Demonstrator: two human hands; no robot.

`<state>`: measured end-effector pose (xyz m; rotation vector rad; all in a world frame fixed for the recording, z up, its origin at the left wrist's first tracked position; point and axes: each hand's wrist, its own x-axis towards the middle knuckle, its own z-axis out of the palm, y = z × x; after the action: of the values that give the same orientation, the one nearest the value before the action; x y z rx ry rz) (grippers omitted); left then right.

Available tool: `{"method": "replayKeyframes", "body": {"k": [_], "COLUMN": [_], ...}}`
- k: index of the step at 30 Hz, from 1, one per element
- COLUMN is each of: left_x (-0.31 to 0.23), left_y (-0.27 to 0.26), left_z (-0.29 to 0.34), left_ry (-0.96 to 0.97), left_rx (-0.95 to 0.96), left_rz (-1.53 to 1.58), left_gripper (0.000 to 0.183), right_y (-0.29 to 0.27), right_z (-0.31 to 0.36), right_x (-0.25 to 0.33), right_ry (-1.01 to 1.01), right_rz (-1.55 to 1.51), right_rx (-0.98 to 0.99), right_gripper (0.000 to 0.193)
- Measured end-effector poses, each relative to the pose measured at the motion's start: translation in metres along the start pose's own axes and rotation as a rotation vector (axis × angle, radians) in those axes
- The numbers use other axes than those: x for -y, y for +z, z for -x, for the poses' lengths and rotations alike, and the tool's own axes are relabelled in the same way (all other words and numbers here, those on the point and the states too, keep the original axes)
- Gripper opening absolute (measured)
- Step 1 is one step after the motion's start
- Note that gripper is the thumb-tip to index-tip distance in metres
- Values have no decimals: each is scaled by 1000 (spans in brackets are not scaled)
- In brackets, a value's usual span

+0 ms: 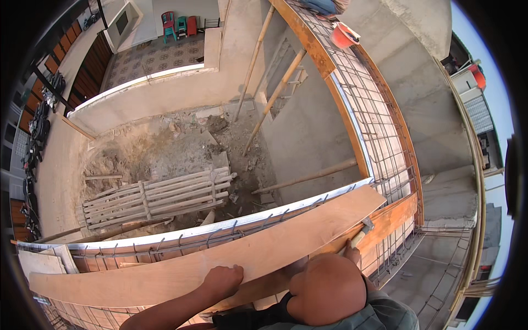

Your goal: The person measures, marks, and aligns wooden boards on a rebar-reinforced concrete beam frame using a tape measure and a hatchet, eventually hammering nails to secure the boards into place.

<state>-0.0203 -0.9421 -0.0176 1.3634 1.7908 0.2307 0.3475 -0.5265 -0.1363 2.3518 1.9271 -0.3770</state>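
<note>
A long plywood board (209, 264) lies slantwise across the top of the rebar-filled formwork in front of me. My left hand (223, 281) is closed at the board's near edge, its fingertips partly hidden. In my right hand (352, 254) is a hammer (361, 235), held by its wooden handle, its metal head close to the board's right end. Under that end runs an orange-brown formwork board (393, 217). My bare bent knee (330, 286) rises between the hands and covers part of the boards.
Rebar mesh (379, 132) runs up the right-hand formwork, where a red bucket (344, 36) stands near another person's clothed leg (319, 5). Left of it the ground drops to a dirt pit with stacked poles (159, 201). Slanted props (275, 99) lean there. Grey concrete (445, 187) lies right.
</note>
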Motion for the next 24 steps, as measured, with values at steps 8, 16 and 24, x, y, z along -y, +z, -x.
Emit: {"method": "replayKeyframes", "body": {"k": [8, 16, 24], "left_x": [-3, 6, 13], "left_y": [-11, -33, -12], "left_z": [-1, 0, 12], "left_ry": [18, 27, 61], "left_rx": [130, 89, -150], "left_rz": [-169, -295, -233], "left_gripper": [44, 41, 36], "right_y": [1, -15, -113], "right_z": [16, 30, 77], "right_x": [-27, 24, -25], "right_ry": [39, 252, 265], "right_rz": [-20, -679, -799], "right_rx": [20, 100, 92], "right_gripper": [84, 62, 42]}}
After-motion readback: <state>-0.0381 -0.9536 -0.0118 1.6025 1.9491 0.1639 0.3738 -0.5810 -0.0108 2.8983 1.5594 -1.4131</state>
